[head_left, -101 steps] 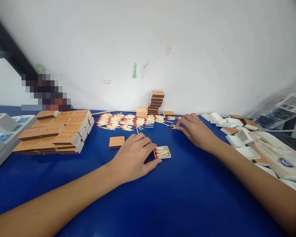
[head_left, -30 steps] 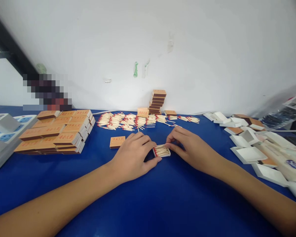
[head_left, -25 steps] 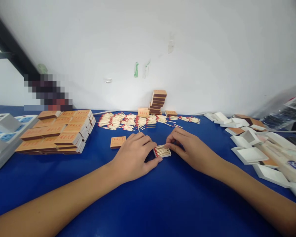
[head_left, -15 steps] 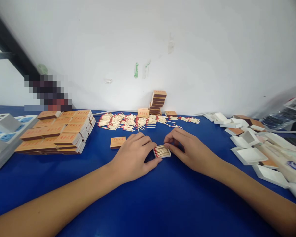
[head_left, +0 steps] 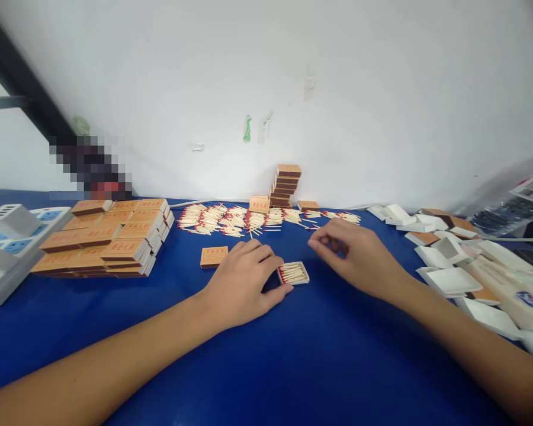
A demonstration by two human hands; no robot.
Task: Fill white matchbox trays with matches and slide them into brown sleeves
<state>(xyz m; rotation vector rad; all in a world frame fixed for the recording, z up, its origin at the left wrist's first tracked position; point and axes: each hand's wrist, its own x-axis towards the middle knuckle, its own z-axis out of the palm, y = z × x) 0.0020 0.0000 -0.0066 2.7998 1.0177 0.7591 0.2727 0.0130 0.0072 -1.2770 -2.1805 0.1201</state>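
In the head view a small white matchbox tray (head_left: 308,281) lies on the blue table, with red-tipped matches (head_left: 292,273) side by side in it. My left hand (head_left: 244,281) grips its left end between thumb and forefinger. To the right, apart from the tray, my right hand (head_left: 350,254) hovers with curled fingers and the thumb close to the forefinger; whether anything is pinched there is hidden. A closed matchbox (head_left: 214,257) lies just beyond my left hand. Behind both hands, loose matches (head_left: 231,220) spread in a long row of heaps.
Stacked matchboxes (head_left: 128,231) stand at the left, beside a white power strip (head_left: 35,236). A leaning matchbox stack (head_left: 288,184) is near the wall. White empty trays (head_left: 448,278) and a tissue pack (head_left: 510,290) crowd the right side.
My right hand has drawn away from the tray, to the right and slightly up. The left hand keeps its hold on the tray.
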